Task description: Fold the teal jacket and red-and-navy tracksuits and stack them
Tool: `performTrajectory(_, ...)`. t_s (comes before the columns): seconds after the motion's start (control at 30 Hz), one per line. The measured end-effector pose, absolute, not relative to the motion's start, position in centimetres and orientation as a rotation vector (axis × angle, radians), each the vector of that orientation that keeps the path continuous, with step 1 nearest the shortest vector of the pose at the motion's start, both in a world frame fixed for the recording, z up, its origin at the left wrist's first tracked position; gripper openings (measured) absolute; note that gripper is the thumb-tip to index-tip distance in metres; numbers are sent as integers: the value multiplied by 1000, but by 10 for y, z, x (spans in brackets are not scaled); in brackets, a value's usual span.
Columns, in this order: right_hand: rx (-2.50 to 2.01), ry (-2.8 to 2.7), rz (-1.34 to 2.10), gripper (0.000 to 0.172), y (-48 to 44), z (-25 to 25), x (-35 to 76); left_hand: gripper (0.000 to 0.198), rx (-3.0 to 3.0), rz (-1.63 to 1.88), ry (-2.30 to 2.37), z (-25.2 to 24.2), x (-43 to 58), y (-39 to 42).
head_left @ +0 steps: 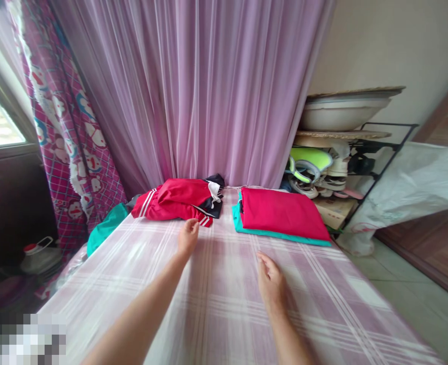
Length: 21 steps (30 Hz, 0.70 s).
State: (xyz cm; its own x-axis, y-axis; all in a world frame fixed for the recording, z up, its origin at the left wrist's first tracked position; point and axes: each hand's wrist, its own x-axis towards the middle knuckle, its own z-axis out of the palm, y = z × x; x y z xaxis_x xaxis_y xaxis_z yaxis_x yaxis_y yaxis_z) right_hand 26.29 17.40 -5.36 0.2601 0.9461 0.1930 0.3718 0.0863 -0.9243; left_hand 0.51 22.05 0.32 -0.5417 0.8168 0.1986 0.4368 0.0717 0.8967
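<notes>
A rumpled red garment (174,197) with white double stripes lies at the far left of the cloth-covered table (227,304). Dark cloth (213,208) and a white piece (214,191) show at its right end. My left hand (189,237) is just in front of its striped edge, fingers loosely curled and a little apart; contact with the cloth cannot be made out. My right hand (272,281) hovers over the table, half curled, holding nothing. Beyond it sits a folded stack, a red cloth (281,215) on top of a teal cloth (285,237).
Purple curtains (209,91) hang behind the table. To the right stands a rack with shoes (332,182), a bright yellow-green visor (311,161) and a basin (341,111). Teal fabric (106,228) hangs by the left edge; a plastic jug (41,256) stands lower left.
</notes>
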Motion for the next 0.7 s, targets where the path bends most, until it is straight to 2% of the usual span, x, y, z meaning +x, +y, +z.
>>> performTrajectory(0.13, -1478, -1319, 697, 45, 174, -54, 260, 28, 1381, 1381, 2255, 56, -71, 238)
performTrajectory(0.27, -1477, -1381, 688, 43, 175, -57, 260, 48, 1966, 638, 2686, 85, -119, 259)
performTrajectory(0.4, -1481, -1427, 690, 39, 175, -58, 260, 48, 1846, 239, 2805, 87, -139, 275)
performTrajectory(0.53, -1508, -1402, 662, 38, 172, -52, 256, 41, 1730, 223, 2827, 87, -136, 278)
performTrajectory(0.7, -1524, -1406, 661, 39, 169, -45, 254, 43, 2064, 515, 2723, 84, -112, 257)
